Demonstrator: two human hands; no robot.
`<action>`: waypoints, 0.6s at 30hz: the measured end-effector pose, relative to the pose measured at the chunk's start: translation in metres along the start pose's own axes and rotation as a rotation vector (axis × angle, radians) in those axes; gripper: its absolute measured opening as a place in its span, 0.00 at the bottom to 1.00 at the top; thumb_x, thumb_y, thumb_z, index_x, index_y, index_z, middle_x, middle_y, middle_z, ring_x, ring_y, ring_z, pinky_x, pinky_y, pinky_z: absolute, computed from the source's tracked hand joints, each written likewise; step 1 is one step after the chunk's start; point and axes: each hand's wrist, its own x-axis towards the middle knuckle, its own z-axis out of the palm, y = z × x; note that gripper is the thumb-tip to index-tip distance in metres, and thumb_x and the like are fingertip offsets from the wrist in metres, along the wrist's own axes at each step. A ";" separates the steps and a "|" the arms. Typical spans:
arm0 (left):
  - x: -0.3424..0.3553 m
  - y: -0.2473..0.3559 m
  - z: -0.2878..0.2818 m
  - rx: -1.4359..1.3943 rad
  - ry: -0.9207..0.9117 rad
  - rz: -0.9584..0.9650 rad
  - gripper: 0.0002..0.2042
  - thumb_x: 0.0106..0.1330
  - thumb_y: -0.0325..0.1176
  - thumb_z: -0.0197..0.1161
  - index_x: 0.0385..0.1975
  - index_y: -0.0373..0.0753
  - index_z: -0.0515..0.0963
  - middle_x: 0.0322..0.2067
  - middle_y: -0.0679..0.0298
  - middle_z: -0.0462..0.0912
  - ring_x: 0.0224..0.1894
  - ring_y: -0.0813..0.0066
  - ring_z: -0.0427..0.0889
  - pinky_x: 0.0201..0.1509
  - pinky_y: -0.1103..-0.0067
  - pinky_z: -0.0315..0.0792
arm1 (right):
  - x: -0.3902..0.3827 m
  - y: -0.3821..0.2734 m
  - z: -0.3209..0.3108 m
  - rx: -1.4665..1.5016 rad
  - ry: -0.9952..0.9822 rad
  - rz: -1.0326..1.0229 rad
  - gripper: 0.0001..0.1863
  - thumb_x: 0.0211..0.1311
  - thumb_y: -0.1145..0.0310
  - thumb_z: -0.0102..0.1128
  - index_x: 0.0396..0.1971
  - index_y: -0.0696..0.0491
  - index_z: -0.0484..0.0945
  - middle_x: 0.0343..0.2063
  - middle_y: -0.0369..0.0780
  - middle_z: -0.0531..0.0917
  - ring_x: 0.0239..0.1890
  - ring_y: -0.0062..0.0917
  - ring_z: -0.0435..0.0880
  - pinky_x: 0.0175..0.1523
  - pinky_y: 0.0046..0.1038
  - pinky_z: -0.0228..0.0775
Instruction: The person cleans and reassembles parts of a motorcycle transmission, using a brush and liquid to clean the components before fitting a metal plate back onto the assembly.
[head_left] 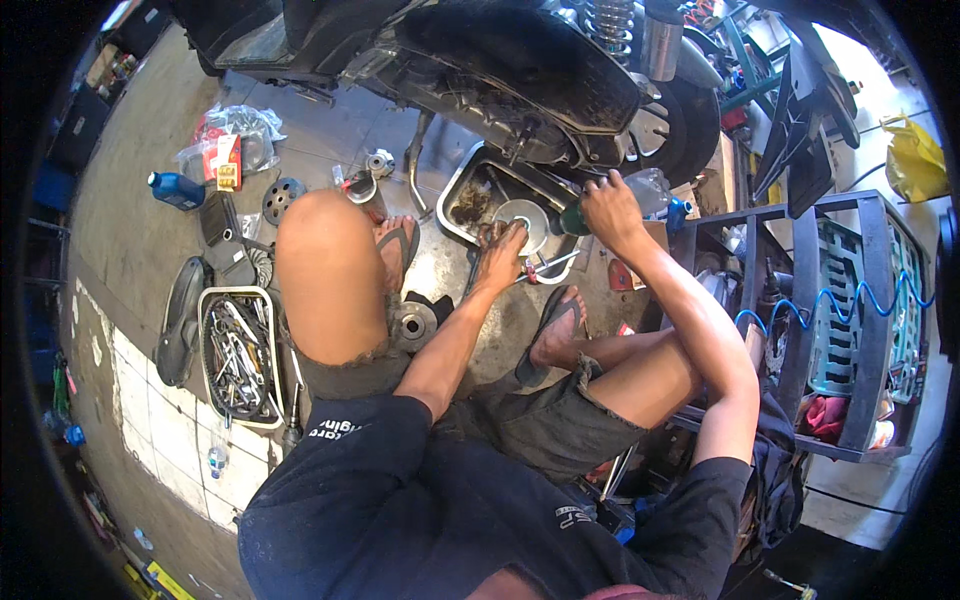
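Observation:
In my left hand is a round grey metal disc part, its fingers closed at the disc's middle. The disc sits above the right side of a metal tray with dark, dirty residue in it. My right hand is wrapped round a plastic bottle, which lies tilted with its dark greenish end toward the disc. Beyond the hand, clear plastic shows, seemingly the same bottle's body. A long-handled metal tool with a red part rests across the tray's near edge.
A scooter stands over the tray's far side. Left of my knee are a tray of wrenches, a blue bottle and plastic bags. A ring-shaped metal part lies between my feet. A dark rack with a blue coiled hose stands right.

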 end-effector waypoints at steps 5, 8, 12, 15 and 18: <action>0.010 0.006 0.007 0.071 -0.001 -0.009 0.23 0.56 0.20 0.61 0.53 0.43 0.74 0.64 0.61 0.73 0.66 0.51 0.67 0.71 0.47 0.49 | -0.008 0.001 0.022 0.010 0.124 0.031 0.15 0.67 0.65 0.51 0.42 0.51 0.88 0.49 0.44 0.84 0.57 0.35 0.80 0.70 0.41 0.58; 0.012 -0.008 0.003 0.006 -0.033 -0.001 0.23 0.57 0.22 0.60 0.54 0.44 0.73 0.66 0.61 0.72 0.68 0.51 0.67 0.73 0.45 0.47 | -0.005 -0.003 0.021 -0.100 0.250 0.062 0.14 0.65 0.64 0.53 0.38 0.54 0.86 0.40 0.42 0.84 0.50 0.33 0.81 0.65 0.40 0.63; 0.017 0.004 0.000 0.021 -0.277 -0.079 0.24 0.61 0.23 0.57 0.59 0.46 0.72 0.69 0.62 0.69 0.72 0.52 0.64 0.76 0.46 0.46 | -0.010 0.002 0.030 -0.106 0.237 0.061 0.14 0.65 0.64 0.53 0.39 0.54 0.86 0.41 0.43 0.83 0.49 0.34 0.81 0.65 0.40 0.63; 0.016 0.009 -0.002 -0.012 -0.400 -0.104 0.25 0.63 0.22 0.54 0.62 0.47 0.71 0.71 0.64 0.67 0.73 0.54 0.62 0.78 0.48 0.47 | -0.012 0.002 0.037 -0.115 0.243 0.060 0.15 0.66 0.64 0.52 0.40 0.54 0.86 0.41 0.43 0.83 0.49 0.35 0.81 0.65 0.40 0.63; 0.006 -0.009 -0.002 0.200 -0.370 0.078 0.25 0.64 0.21 0.53 0.63 0.47 0.70 0.71 0.65 0.66 0.73 0.55 0.63 0.78 0.51 0.48 | -0.004 -0.003 0.025 -0.091 0.293 0.021 0.15 0.67 0.63 0.51 0.41 0.53 0.85 0.42 0.44 0.82 0.49 0.36 0.80 0.65 0.40 0.63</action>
